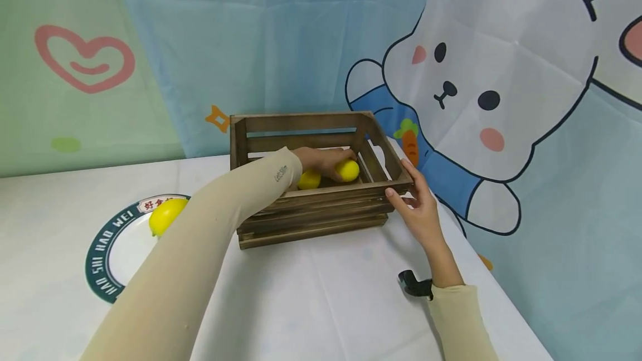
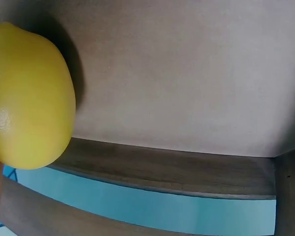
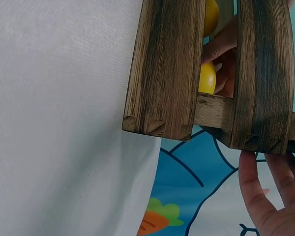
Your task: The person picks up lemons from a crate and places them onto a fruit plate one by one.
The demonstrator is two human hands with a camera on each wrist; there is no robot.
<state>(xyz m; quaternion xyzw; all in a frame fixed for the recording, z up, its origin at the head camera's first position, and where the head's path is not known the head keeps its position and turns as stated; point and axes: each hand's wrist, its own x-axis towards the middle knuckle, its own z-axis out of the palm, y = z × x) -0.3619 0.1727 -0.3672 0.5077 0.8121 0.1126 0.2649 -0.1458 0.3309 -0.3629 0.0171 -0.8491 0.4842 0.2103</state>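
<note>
A brown slatted wooden crate (image 1: 311,205) stands on the white-covered table. My left hand (image 1: 323,161) reaches down inside it, fingers curled over a lemon (image 1: 347,170) near the right end. Under the wrist lies a second lemon (image 1: 309,179). One lemon (image 2: 32,98) looms large at the left of the left wrist view, above the crate's pale floor (image 2: 177,73). With thumb at the front corner and fingers at the end, my right hand (image 1: 421,210) grips the crate's right side. Through the slats in the right wrist view, fingers (image 3: 225,42) meet a lemon (image 3: 207,78).
Left of the crate, a white plate with a green lettered rim (image 1: 97,261) bears another lemon (image 1: 167,216), partly hidden by my left sleeve (image 1: 200,244). A printed cartoon cloth (image 1: 301,32) hangs behind. The table's right edge runs close by the crate and my right forearm.
</note>
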